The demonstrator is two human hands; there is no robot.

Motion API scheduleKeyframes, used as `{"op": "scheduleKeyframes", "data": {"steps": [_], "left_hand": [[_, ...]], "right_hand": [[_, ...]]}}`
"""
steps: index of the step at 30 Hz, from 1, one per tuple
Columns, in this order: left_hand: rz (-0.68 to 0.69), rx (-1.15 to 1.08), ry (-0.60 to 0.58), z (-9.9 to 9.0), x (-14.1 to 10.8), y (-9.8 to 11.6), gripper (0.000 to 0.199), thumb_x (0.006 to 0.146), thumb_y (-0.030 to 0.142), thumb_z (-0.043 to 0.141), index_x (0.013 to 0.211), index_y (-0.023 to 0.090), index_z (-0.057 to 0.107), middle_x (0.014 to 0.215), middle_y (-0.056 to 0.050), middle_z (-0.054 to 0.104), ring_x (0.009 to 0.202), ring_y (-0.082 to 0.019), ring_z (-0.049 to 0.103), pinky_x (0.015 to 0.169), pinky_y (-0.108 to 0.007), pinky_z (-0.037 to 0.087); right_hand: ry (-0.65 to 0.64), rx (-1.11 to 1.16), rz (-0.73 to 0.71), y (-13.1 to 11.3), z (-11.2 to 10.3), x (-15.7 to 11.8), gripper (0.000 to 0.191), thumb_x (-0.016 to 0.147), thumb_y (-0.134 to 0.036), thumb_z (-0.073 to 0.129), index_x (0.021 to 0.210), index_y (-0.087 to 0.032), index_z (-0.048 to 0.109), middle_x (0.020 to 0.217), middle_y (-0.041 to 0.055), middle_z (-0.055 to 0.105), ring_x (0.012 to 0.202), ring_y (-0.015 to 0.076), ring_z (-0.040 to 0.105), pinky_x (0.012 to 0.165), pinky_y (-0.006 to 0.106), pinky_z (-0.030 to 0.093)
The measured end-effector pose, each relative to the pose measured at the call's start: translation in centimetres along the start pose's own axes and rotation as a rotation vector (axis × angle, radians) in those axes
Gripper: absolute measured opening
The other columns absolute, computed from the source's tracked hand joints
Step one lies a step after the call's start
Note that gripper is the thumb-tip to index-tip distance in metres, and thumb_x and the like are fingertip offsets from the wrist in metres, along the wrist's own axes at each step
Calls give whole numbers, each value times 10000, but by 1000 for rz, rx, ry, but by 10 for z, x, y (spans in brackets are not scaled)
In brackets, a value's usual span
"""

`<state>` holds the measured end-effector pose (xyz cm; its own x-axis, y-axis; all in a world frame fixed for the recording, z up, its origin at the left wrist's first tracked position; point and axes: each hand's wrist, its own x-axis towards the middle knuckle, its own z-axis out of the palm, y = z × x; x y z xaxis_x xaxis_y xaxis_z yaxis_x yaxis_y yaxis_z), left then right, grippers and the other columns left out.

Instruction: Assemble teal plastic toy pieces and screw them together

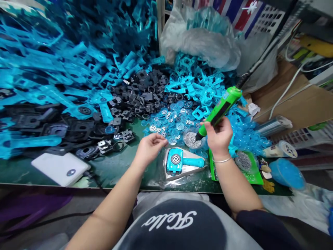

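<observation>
Desk edge (111, 184) close below us, blue piles (78, 69) tight behind. Our right hand (218, 137) pinches green pen (221, 109) at glitter dish (191, 139); left hand (151, 149) open above blue part (177, 160).

Moulded plastic runners (65, 66) heaped over back-left of tabletop (117, 173); small round glitter-filled dish (191, 139) just behind flat plastic handle piece (174, 160) on foil sheet (182, 174), near front edge.

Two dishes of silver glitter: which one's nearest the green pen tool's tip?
The clear dish under the tip of the green pen tool in the right hand. The other dish sits farther right, on the green tray.
</observation>
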<state>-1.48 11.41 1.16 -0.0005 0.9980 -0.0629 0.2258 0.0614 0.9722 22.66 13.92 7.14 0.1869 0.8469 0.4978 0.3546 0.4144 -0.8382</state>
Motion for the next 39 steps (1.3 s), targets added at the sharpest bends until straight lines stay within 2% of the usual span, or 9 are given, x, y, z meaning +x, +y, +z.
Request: {"op": "scheduleKeyframes", "data": {"steps": [4,7,10,13,20,26,29,34,39], "left_hand": [[-54,38,-59,5,-6,-9,279,703,467,773,702,189,757,693,-59,780,654,-220,706,609,-308,531],[-66,100,-119,7,1,-10,237,671,435,782,674,198,784,666,-40,776,620,-213,684,568,-293,487],[-61,156,-189,4,9,-8,207,663,408,771,631,203,779,623,-29,758,578,-204,657,536,-282,449],[-27,188,-258,1,14,-3,172,677,381,760,619,220,777,650,-32,776,606,-215,678,572,-294,472],[47,199,-348,-4,12,3,110,704,340,749,661,249,794,757,-48,813,709,-245,736,681,-330,548],[37,88,-205,-1,-4,-9,138,744,359,734,705,243,797,850,-77,820,816,-278,757,786,-402,589],[54,89,-205,0,-12,-11,143,766,352,720,748,236,801,914,-90,817,889,-283,752,870,-430,583],[111,110,-164,3,-32,-10,270,801,369,714,998,198,783,1085,-122,754,1037,-285,708,982,-460,545],[197,188,-143,8,-57,-14,497,809,377,710,1264,182,663,1292,-153,671,1237,-327,612,1085,-516,463]], "right_hand": [[13,189,3,-6,7,-25,488,935,-721,494,1224,-329,452,810,-3,602,561,164,635,561,343,550],[3,283,-13,-7,-2,-43,529,881,-757,558,1208,-350,477,766,-37,559,483,123,536,452,278,448],[-67,367,24,-8,-14,-53,599,816,-835,558,1036,-278,585,749,-15,531,513,128,527,433,277,412],[-78,423,67,-11,-20,-57,624,800,-869,527,900,-256,576,725,-11,496,507,135,506,419,287,400],[-125,379,70,-10,-10,-66,624,770,-877,543,865,-262,494,677,-33,462,461,130,481,413,285,393],[-144,394,79,-2,-8,-74,604,785,-860,551,845,-260,510,645,-29,482,463,141,493,403,281,401],[-175,452,86,-4,-8,-70,582,786,-825,601,841,-248,548,633,-25,507,462,143,504,397,275,395],[-193,537,96,-23,-1,-58,615,770,-865,576,858,-257,540,667,-30,510,471,136,512,425,277,414],[-236,571,76,-24,28,-66,589,790,-840,581,814,-253,530,619,-28,502,452,136,484,416,283,389]]}}
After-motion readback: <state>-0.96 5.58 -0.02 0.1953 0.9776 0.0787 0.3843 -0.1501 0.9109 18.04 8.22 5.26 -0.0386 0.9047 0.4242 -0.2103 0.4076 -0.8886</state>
